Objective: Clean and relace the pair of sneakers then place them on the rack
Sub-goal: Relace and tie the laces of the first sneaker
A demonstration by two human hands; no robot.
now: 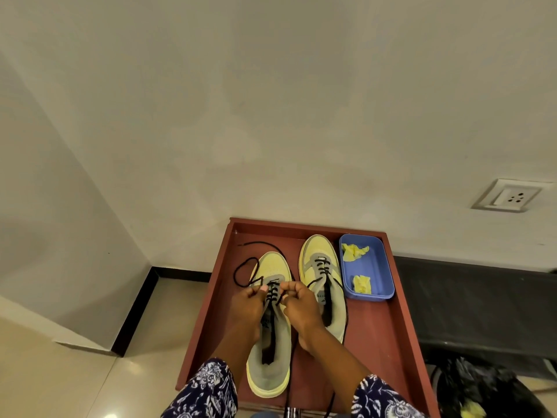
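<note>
Head view, looking down on a red-brown table [391,342] with a raised rim, set against a pale wall. Two yellow-and-grey sneakers side by side on it, toes pointing away. Left sneaker [271,351] nearer, partly laced with a black lace [245,268] that loops out over the table to its left, one free end lying near the far rim. Left hand [247,306] with fingers curled, pinching the lace at the left side of the eyelets; right hand [298,303] likewise curled, pinching the lace at the right side, both just over the tongue. Right sneaker [324,279] set a little farther back, laced at the front, lace ends trailing toward the near edge. Blue tub [378,267] just beside the right sneaker, touching or nearly so, holding two crumpled yellow cloths [354,251]. Blue floral sleeves [208,390] at the bottom edge. Wall socket [509,196] up on the right. Black bench [482,303] to the right of the table, dark bag [482,390] on the floor below it.
</note>
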